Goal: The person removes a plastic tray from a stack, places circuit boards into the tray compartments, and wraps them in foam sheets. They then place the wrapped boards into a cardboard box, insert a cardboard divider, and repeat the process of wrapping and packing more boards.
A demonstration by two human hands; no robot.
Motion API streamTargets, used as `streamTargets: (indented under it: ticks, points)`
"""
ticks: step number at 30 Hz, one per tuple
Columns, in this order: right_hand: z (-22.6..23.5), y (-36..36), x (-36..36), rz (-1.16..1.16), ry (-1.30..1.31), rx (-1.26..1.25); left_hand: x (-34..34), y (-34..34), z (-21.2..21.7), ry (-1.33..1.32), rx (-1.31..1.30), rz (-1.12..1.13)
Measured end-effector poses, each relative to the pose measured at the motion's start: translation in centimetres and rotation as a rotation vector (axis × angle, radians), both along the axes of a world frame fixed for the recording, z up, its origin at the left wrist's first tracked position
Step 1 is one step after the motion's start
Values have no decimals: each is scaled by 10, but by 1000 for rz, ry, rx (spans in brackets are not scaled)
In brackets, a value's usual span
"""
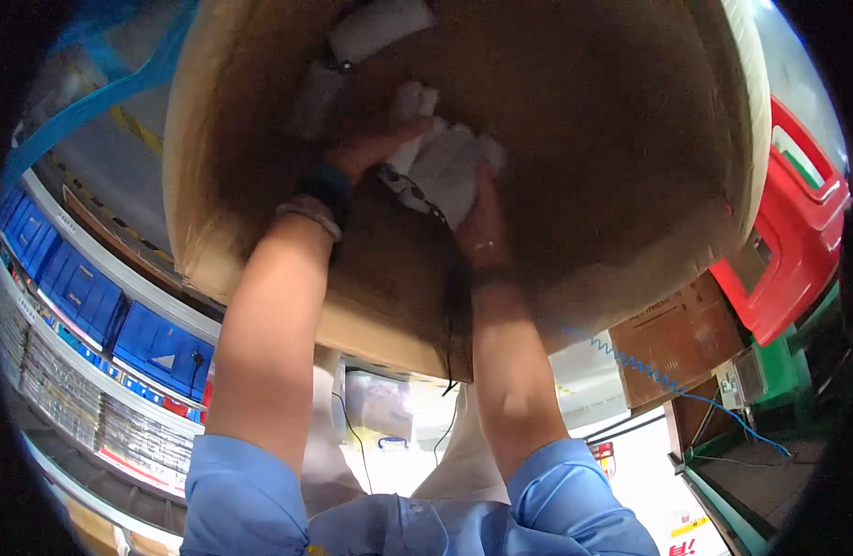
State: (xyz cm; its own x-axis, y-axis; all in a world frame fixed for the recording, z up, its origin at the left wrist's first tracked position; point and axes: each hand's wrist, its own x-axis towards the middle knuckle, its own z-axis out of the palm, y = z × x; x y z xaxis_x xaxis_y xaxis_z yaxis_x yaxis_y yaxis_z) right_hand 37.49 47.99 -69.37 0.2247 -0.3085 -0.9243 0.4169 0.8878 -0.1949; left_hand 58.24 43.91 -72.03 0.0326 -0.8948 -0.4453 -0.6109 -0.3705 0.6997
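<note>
- Blue storage bins (83,292) sit in one row on shelving at the far left; at least five show, with more cut off by the rim.
- One large cardboard box (630,139) fills the upper middle, open toward the viewer.
- Left hand (375,148), wristband on, reaches deep inside; its fingers close on a white wrapped bundle (445,167).
- Right hand (482,227) grips the same bundle from the near side; the fingertips are hidden, so I cannot tell how tightly.
- Two more white packets (375,28) lie farther in, up the box wall.
- Risk, judged: the dark cord (412,190) trailing from the bundle may snag on the box lip if pulled.
- One coiled blue hose (649,371) runs right of the forearms, and one red crate (797,241) stands at the far right.
</note>
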Motion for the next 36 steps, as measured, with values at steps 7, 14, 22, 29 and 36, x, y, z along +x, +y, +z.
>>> streamTargets:
  ticks: [7, 14, 22, 29, 36]
  points:
    - [17, -58, 13, -195, -174, -282, 2, -99, 61, 331, 9, 50]
    - [-25, -104, 42, 11, 0, -354, 4, -145, 35, 155, -26, -183]
    - [-44, -107, 46, -220, -308, -499, 12, -113, 57, 200, -339, -421]
    - [52, -81, -3, -146, -208, -236, 8, -72, 89, 322, -68, -160]
    - [239, -76, -11, -53, -215, -371, -14, -72, 276, 853, 363, 269]
